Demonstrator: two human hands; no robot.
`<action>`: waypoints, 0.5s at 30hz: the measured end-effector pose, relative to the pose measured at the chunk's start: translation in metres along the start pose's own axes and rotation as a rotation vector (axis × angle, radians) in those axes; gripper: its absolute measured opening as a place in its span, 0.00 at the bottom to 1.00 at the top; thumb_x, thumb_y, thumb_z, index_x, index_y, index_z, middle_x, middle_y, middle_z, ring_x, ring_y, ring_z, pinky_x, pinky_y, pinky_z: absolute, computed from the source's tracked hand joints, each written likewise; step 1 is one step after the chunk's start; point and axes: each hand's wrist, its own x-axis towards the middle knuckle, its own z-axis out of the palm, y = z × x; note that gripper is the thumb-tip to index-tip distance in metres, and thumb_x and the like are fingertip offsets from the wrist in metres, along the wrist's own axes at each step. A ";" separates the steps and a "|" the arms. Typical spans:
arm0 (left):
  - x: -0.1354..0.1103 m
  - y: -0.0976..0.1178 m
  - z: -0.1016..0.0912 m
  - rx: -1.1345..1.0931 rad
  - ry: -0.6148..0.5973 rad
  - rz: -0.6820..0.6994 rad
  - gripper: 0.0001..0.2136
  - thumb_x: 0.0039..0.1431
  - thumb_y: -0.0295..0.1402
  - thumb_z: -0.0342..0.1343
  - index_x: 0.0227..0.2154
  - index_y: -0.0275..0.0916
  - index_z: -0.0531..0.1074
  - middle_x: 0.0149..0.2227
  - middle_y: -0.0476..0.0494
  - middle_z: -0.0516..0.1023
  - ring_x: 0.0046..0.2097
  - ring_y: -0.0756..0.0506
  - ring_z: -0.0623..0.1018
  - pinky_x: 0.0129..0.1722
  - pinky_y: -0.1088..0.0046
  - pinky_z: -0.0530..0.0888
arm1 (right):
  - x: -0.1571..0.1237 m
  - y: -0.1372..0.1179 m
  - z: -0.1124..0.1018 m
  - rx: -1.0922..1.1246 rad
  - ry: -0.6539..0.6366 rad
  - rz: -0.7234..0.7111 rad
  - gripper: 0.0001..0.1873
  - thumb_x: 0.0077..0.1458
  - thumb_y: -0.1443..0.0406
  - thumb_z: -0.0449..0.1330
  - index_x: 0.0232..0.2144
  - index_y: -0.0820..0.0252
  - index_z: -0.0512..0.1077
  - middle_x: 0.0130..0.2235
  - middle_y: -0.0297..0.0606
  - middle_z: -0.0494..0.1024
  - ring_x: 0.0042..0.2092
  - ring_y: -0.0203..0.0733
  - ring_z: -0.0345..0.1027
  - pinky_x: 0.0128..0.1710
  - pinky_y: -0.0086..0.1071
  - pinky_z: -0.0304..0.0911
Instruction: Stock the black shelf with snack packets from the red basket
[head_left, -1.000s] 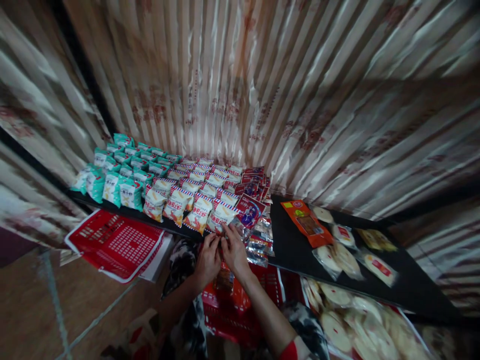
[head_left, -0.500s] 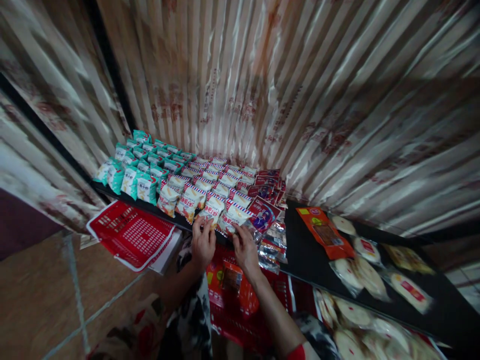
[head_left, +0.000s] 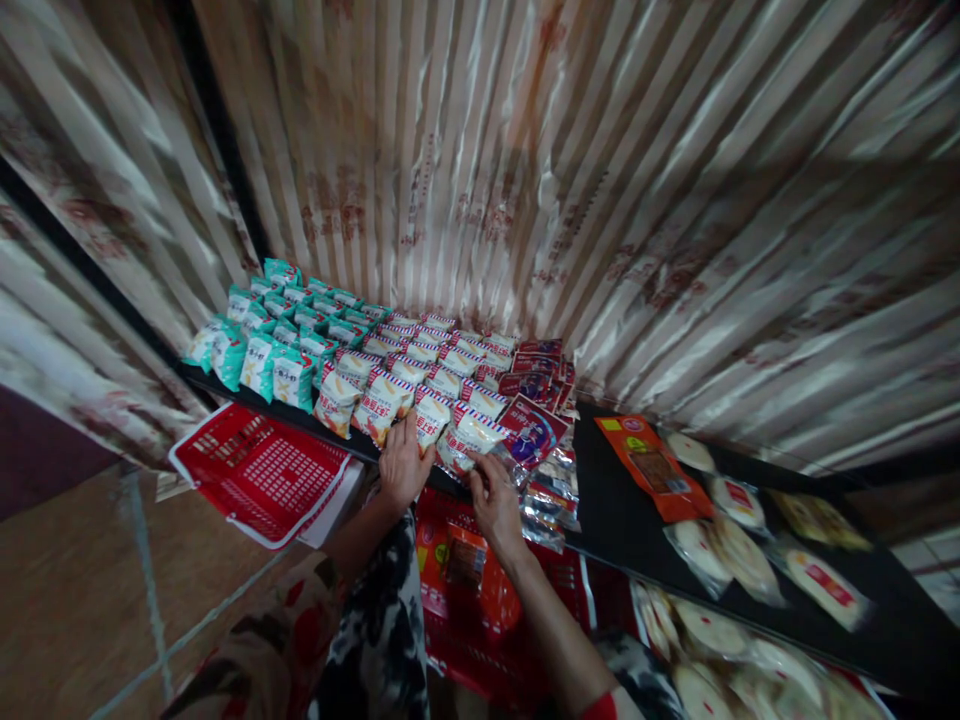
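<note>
A long black shelf [head_left: 611,510] runs across the room, lower than the person's head. Behind it hangs a big wrinkly cover [head_left: 480,150] with light and brown stripes and some reddish print. Dark poles [head_left: 214,120] stand on the left. The room is dim, and the floor [head_left: 82,570] has brown tiles with pale lines.

The white snack bags [head_left: 466,435] stand in rows on the shelf, between teal bags [head_left: 292,375] and dark red packets [head_left: 534,432]. The left hand [head_left: 405,468] has its bent fingers on a front bag. The right hand [head_left: 495,500] has curled fingers at the bottom of the front bag next to it. I cannot tell if either hand is gripping.

Farther right on the shelf lie an orange packet [head_left: 652,468] and round pale packs [head_left: 739,555]. A red basket [head_left: 259,475] sits low on the left.
</note>
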 end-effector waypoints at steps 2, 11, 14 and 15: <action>0.001 -0.002 0.003 -0.025 0.034 -0.014 0.29 0.56 0.34 0.50 0.60 0.31 0.52 0.49 0.32 0.69 0.51 0.37 0.68 0.51 0.59 0.67 | 0.000 0.000 0.000 0.015 0.021 0.006 0.17 0.57 0.64 0.48 0.42 0.57 0.73 0.45 0.44 0.75 0.51 0.47 0.65 0.51 0.45 0.62; -0.002 -0.004 0.005 -0.027 0.138 -0.023 0.28 0.60 0.38 0.48 0.61 0.34 0.51 0.50 0.32 0.67 0.52 0.39 0.67 0.52 0.60 0.67 | 0.004 0.001 -0.002 0.017 0.041 0.029 0.15 0.56 0.62 0.50 0.38 0.58 0.75 0.43 0.44 0.76 0.46 0.46 0.69 0.48 0.43 0.64; 0.000 -0.007 0.009 -0.006 0.134 -0.009 0.23 0.60 0.38 0.48 0.58 0.41 0.59 0.48 0.35 0.65 0.51 0.40 0.68 0.49 0.62 0.70 | 0.008 0.000 -0.003 0.019 0.006 0.023 0.15 0.57 0.62 0.50 0.37 0.59 0.75 0.43 0.45 0.76 0.45 0.46 0.69 0.48 0.43 0.64; 0.001 -0.008 0.010 -0.001 0.135 -0.004 0.22 0.60 0.38 0.48 0.58 0.42 0.60 0.48 0.35 0.65 0.50 0.40 0.68 0.48 0.63 0.70 | 0.009 -0.001 -0.004 0.022 -0.003 0.019 0.15 0.57 0.63 0.50 0.37 0.59 0.75 0.42 0.45 0.76 0.45 0.46 0.69 0.48 0.43 0.64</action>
